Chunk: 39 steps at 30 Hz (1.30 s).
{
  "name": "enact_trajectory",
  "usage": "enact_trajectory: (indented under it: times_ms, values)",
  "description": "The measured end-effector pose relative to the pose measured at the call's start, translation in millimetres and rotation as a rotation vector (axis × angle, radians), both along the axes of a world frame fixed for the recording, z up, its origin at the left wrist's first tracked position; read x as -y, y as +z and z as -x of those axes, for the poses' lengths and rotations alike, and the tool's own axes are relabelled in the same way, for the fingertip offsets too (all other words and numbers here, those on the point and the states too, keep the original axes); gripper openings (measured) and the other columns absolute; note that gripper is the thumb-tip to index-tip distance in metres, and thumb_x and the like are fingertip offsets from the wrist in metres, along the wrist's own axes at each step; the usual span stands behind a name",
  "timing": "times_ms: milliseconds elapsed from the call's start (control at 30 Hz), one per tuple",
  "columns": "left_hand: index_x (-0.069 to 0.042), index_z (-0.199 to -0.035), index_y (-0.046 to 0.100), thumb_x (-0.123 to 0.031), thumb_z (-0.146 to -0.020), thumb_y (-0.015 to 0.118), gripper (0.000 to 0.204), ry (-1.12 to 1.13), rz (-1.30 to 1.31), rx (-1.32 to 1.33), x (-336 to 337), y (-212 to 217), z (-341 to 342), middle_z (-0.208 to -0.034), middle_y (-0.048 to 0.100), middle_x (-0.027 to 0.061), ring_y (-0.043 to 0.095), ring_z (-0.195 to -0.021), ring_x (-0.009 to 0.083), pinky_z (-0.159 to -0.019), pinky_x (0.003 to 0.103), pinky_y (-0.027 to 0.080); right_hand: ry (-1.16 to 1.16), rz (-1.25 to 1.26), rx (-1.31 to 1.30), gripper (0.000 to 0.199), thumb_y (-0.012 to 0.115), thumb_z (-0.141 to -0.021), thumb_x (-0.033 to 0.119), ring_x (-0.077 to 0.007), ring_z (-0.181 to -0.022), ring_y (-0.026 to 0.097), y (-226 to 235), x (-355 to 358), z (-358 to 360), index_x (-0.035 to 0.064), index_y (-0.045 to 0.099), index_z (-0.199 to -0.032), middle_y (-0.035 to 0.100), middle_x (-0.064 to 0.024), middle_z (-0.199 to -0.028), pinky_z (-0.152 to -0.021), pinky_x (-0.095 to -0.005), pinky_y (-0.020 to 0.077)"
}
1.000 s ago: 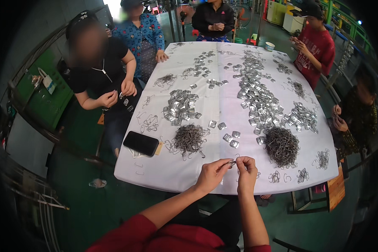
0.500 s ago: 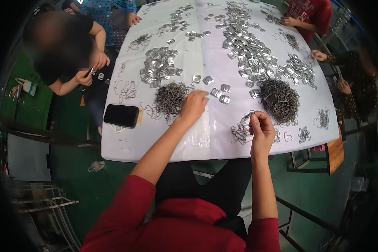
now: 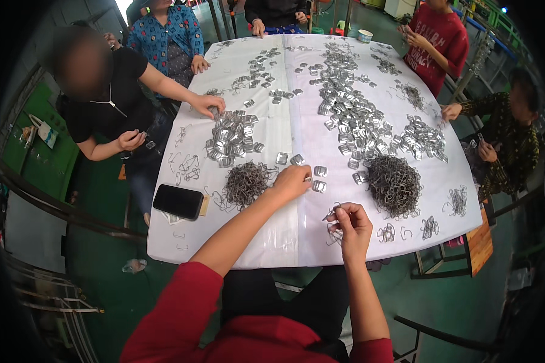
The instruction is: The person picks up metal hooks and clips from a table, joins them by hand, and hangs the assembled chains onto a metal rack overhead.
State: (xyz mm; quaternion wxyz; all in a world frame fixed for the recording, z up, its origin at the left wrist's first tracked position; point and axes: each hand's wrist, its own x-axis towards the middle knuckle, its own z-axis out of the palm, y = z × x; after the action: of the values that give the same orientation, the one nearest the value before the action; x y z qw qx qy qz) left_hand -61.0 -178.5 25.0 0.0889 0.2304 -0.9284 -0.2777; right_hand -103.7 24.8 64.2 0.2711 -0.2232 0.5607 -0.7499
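My left hand (image 3: 292, 183) reaches over the table, its fingers closed down on a small silvery metal buckle that they mostly cover. Two loose buckles (image 3: 320, 187) lie just right of those fingertips, and two more buckles (image 3: 297, 160) lie just beyond them. My right hand (image 3: 354, 228) is raised near the front edge, thumb and forefinger pinching a thin bent wire hook (image 3: 331, 211). Under and beside it lie loose wire hooks (image 3: 333, 235). A dense heap of wire hooks (image 3: 246, 184) sits left of my left hand, and a larger heap of hooks (image 3: 395, 186) right of my right hand.
Piles of buckles (image 3: 229, 138) cover much of the white-covered table (image 3: 254, 245). A black phone (image 3: 178, 201) lies at the left edge. Co-workers stand or sit around the table; one person's hand (image 3: 208, 104) touches the left pile. A wooden stool (image 3: 479, 243) stands at right.
My left hand has come down onto a buckle, its fingers closing. My right hand, still pinching a wire hook, has moved left. The view has tilted up. A co-worker at left now reaches to the buckles.
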Motion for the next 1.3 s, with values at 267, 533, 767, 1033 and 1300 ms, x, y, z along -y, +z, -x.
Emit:
enact_trajectory:
  times_ms: [267, 533, 767, 1033, 1300]
  values:
    - [-0.003, -0.093, 0.065, -0.007, -0.079, 0.067, 0.016, 0.167, -0.751, -0.39, -16.0, 2.9, -48.5, -0.084, 0.066, 0.0041, 0.063, -0.076, 0.0103, -0.069, 0.024, 0.049, 0.08, 0.008, -0.042, 0.008, 0.056, -0.088, 0.004, -0.0141, -0.074, 0.062, 1.8, 20.5, -19.4, -0.0025, 0.055, -0.093, 0.061, -0.0086, -0.084, -0.059, -0.0244, 0.051]
    - [-0.002, -0.098, 0.061, -0.01, -0.082, 0.065, 0.019, 0.339, -1.08, -0.603, -33.6, 47.2, -85.3, -0.084, 0.065, 0.0039, 0.06, -0.072, 0.0088, -0.059, 0.022, 0.046, 0.131, -0.038, -0.032, 0.008, 0.058, -0.086, 0.002, -0.0134, -0.071, 0.063, 3.8, 44.2, -39.6, -0.0005, 0.053, -0.092, 0.061, -0.0074, -0.082, -0.057, -0.0233, 0.05]
    - [0.0, -0.094, 0.063, -0.012, -0.082, 0.067, 0.018, 0.308, -1.015, -0.733, -36.1, 48.8, -102.6, -0.086, 0.064, 0.0038, 0.056, -0.073, 0.008, -0.065, 0.022, 0.044, 0.121, -0.054, -0.089, 0.007, 0.059, -0.085, 0.0, -0.0112, -0.07, 0.062, -4.2, 66.2, -50.1, 0.0006, 0.052, -0.088, 0.062, -0.0059, -0.078, -0.057, -0.0226, 0.0494]
    - [0.003, -0.094, 0.062, -0.003, -0.081, 0.065, 0.014, 0.484, -0.79, -0.752, -34.9, 60.7, -158.5, -0.084, 0.062, 0.0031, 0.055, -0.075, 0.0058, -0.067, 0.019, 0.043, 0.222, -0.333, -0.442, 0.048, 0.073, -0.074, 0.018, -0.0178, -0.095, 0.056, -9.9, 100.4, -36.6, 0.0028, 0.05, -0.113, 0.05, -0.0117, -0.111, -0.066, -0.0301, 0.0505]
    - [0.001, -0.09, 0.063, 0.0, -0.08, 0.065, 0.01, 0.615, -0.732, -0.751, -50.8, 51.8, -240.6, -0.086, 0.061, 0.004, 0.058, -0.077, 0.0083, -0.066, 0.021, 0.046, 0.492, -0.619, -1.198, 0.06, 0.079, -0.063, 0.02, -0.0352, -0.104, 0.051, -26.5, 193.8, -58.5, 0.0141, 0.051, -0.116, 0.048, -0.0166, -0.119, -0.083, -0.0421, 0.047]
